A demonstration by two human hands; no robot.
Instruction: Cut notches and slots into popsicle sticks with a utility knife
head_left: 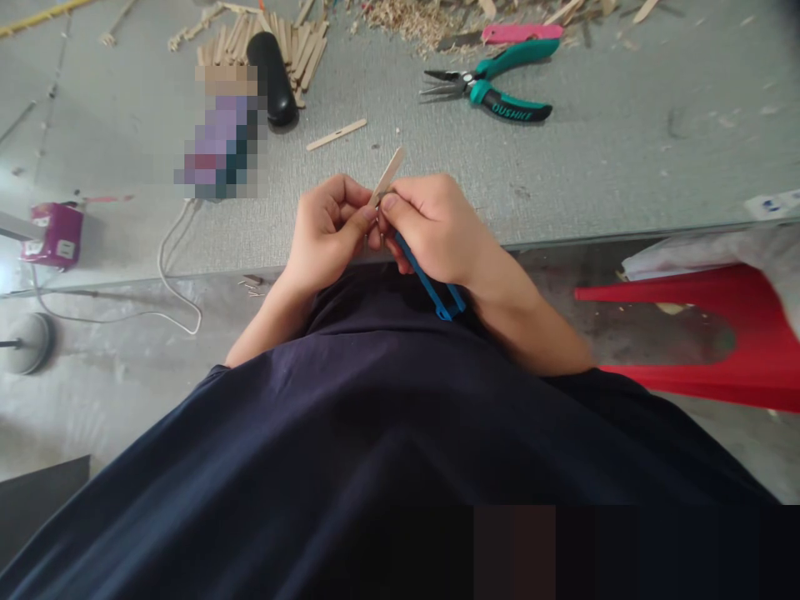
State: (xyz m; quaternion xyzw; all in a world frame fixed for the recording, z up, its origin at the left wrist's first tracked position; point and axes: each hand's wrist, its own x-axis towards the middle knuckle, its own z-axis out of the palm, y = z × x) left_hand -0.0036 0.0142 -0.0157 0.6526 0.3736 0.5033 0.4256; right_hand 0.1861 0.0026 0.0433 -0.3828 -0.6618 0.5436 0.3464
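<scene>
Two bare hands meet over a pale flat wooden craft stick (391, 169) at the near edge of a grey textured table (593, 167)

The left hand (328, 229) is closed around the stick's lower end, thumb and fingers clamped on it, so the stick rises tilted up and to the right above the knuckles. The right hand (437, 229) is closed on a slim blue plastic-handled tool (431, 287), its thumb pressing against the stick where the hands touch; the tool's working end is hidden. Well apart on the table lie teal-handled needle-nose pliers (493, 87), a pink-handled tool (522, 33), a black cylinder (272, 75) resting on a heap of wooden sticks (306, 46), one loose stick (336, 135) and pale wood shavings (412, 21). A red plastic stool (706, 333) stands to the right
</scene>
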